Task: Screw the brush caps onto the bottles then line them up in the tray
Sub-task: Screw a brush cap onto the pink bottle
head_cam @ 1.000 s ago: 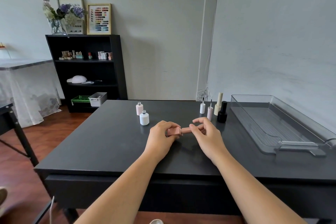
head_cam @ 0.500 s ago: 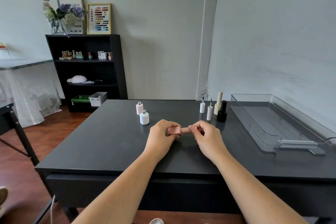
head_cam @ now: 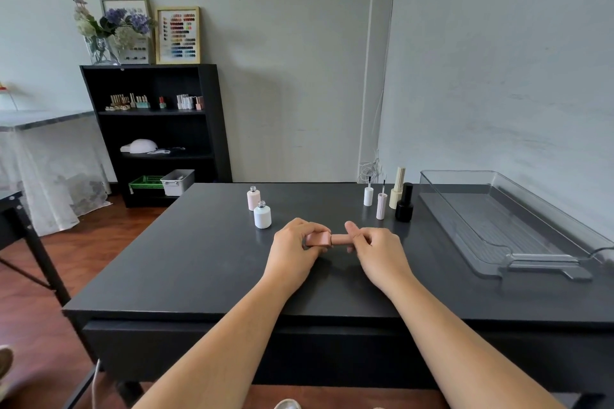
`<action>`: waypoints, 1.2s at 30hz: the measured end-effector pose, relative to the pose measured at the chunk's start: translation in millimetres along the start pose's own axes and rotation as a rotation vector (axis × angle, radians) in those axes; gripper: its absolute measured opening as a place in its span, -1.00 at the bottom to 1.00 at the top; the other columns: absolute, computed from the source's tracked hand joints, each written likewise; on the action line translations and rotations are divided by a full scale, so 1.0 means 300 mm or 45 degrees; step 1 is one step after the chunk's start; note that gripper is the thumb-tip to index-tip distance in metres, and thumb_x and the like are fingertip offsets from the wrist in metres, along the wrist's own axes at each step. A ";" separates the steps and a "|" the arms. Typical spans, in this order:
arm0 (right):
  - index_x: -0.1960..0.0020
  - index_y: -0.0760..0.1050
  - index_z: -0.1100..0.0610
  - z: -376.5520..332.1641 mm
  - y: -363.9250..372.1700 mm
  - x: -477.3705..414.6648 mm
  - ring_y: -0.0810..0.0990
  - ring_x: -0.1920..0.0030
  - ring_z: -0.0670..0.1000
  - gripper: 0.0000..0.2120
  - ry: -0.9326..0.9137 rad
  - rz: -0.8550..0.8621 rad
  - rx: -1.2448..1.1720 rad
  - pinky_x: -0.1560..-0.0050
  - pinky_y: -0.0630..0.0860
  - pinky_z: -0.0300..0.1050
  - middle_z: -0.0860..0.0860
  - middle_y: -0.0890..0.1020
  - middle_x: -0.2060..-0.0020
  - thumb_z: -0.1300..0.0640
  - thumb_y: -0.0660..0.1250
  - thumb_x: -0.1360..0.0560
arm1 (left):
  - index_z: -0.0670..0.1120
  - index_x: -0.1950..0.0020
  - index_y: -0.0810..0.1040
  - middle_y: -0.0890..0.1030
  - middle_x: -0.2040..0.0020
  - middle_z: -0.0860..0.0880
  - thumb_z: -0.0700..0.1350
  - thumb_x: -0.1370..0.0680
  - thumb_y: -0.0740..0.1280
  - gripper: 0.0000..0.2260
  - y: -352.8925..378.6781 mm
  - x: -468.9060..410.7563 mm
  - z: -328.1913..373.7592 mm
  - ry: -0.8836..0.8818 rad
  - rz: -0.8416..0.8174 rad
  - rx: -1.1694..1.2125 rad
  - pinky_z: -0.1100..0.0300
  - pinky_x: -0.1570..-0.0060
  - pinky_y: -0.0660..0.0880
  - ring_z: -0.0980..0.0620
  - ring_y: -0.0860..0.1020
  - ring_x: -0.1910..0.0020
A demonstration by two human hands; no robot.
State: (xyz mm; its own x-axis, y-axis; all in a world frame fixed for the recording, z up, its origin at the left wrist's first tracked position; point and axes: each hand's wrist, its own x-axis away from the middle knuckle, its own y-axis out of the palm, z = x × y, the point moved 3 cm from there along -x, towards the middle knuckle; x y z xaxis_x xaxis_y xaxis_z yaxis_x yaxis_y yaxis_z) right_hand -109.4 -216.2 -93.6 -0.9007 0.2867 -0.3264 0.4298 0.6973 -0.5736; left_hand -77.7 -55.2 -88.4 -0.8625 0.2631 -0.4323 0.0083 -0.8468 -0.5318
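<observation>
My left hand (head_cam: 294, 247) grips a dusty-pink bottle (head_cam: 319, 239) lying sideways just above the black table (head_cam: 199, 262). My right hand (head_cam: 375, 249) pinches its matching pink brush cap (head_cam: 340, 239), which meets the bottle's neck. Two open bottles stand behind my left hand, one pale pink (head_cam: 253, 198) and one white (head_cam: 262, 215). To the right stand a white brush cap (head_cam: 368, 194) and a pink ribbed brush cap (head_cam: 381, 204), brushes up, beside a capped cream bottle (head_cam: 397, 188) and a capped black bottle (head_cam: 404, 203). The clear tray (head_cam: 491, 229) lies at the right with nothing in it.
A black shelf unit (head_cam: 156, 129) with small bottles, a white lamp and bins stands against the back wall on the left. A second table edge (head_cam: 20, 219) juts in at the left over the wooden floor. The grey wall runs close behind the tray.
My right hand's fingers have shifted round the pink cap, the index finger now lifted straight. The bottle and cap stay in the same place between both hands.
</observation>
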 end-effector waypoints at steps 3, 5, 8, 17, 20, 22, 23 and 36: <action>0.11 0.54 0.00 -0.003 0.007 0.003 0.50 0.31 -0.11 -0.74 0.008 -0.051 -0.166 0.32 0.37 -0.26 -0.06 0.57 0.34 -0.16 0.21 -0.52 | 0.12 0.09 0.63 0.55 0.13 0.12 -0.24 -0.40 0.43 -0.75 -0.002 -0.001 -0.004 -0.005 0.011 0.010 0.39 0.12 0.40 0.18 0.49 0.11; 0.05 0.49 -0.04 -0.008 0.007 0.008 0.48 0.31 -0.18 -0.93 -0.071 -0.084 -0.208 0.33 0.38 -0.39 -0.08 0.58 0.28 -0.01 0.28 -0.51 | 0.13 0.09 0.63 0.55 0.13 0.14 -0.24 -0.40 0.44 -0.74 -0.004 -0.001 -0.006 -0.019 0.012 0.014 0.42 0.14 0.38 0.21 0.49 0.11; 0.14 0.51 0.01 -0.010 0.001 0.015 0.43 0.40 -0.16 -0.91 -0.157 -0.048 -0.113 0.39 0.35 -0.42 -0.10 0.53 0.40 0.05 0.28 -0.52 | 0.13 0.10 0.63 0.54 0.13 0.14 -0.25 -0.40 0.44 -0.74 -0.004 0.000 -0.006 -0.024 0.016 0.017 0.39 0.11 0.41 0.19 0.50 0.11; 0.07 0.51 0.01 -0.033 0.002 0.025 0.52 0.27 -0.28 -0.98 -0.190 -0.076 -0.149 0.30 0.38 -0.48 -0.41 0.61 0.33 0.08 0.31 -0.52 | 0.13 0.09 0.63 0.54 0.12 0.14 -0.23 -0.41 0.44 -0.75 -0.006 0.001 0.001 -0.026 0.006 0.010 0.40 0.13 0.39 0.20 0.49 0.13; 0.18 0.48 -0.07 -0.042 -0.012 0.034 0.52 0.29 -0.24 -0.82 -0.292 -0.081 -0.195 0.26 0.39 -0.48 -0.37 0.66 0.28 0.18 0.31 -0.52 | 0.14 0.07 0.63 0.55 0.12 0.13 -0.21 -0.41 0.45 -0.76 -0.005 0.002 0.002 -0.029 -0.004 0.006 0.38 0.13 0.39 0.17 0.48 0.12; 0.24 0.45 -0.11 -0.043 -0.016 0.033 0.48 0.35 -0.21 -0.76 -0.299 -0.058 -0.210 0.29 0.38 -0.45 -0.28 0.68 0.28 0.18 0.30 -0.52 | 0.13 0.07 0.64 0.56 0.13 0.10 -0.20 -0.40 0.46 -0.76 -0.005 0.002 0.004 -0.020 -0.002 0.011 0.35 0.12 0.42 0.15 0.49 0.12; 0.26 0.44 -0.12 -0.044 -0.017 0.033 0.45 0.37 -0.20 -0.74 -0.304 -0.041 -0.206 0.31 0.38 -0.44 -0.23 0.69 0.28 0.18 0.31 -0.53 | 0.13 0.08 0.64 0.56 0.13 0.08 -0.21 -0.39 0.47 -0.76 -0.005 0.002 0.005 -0.017 0.000 0.018 0.35 0.11 0.42 0.15 0.49 0.12; 0.13 0.56 0.09 -0.065 -0.035 0.002 0.51 0.32 -0.18 -0.94 -0.245 0.004 -0.165 0.31 0.35 -0.48 -0.17 0.61 0.33 0.18 0.33 -0.51 | 0.12 -0.04 0.60 0.54 0.04 0.17 -0.13 -0.34 0.53 -0.67 -0.027 -0.017 -0.002 0.037 0.099 0.000 0.45 0.07 0.41 0.23 0.50 0.01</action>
State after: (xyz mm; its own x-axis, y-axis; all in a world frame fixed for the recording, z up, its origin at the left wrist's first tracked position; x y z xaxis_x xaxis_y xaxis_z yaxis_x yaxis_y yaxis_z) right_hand -115.5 -210.5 -73.2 -0.8653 0.1669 -0.4726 0.4098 0.7785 -0.4755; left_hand -73.0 -49.4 -82.5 -0.8442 0.2099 -0.4932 0.0746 -0.8652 -0.4959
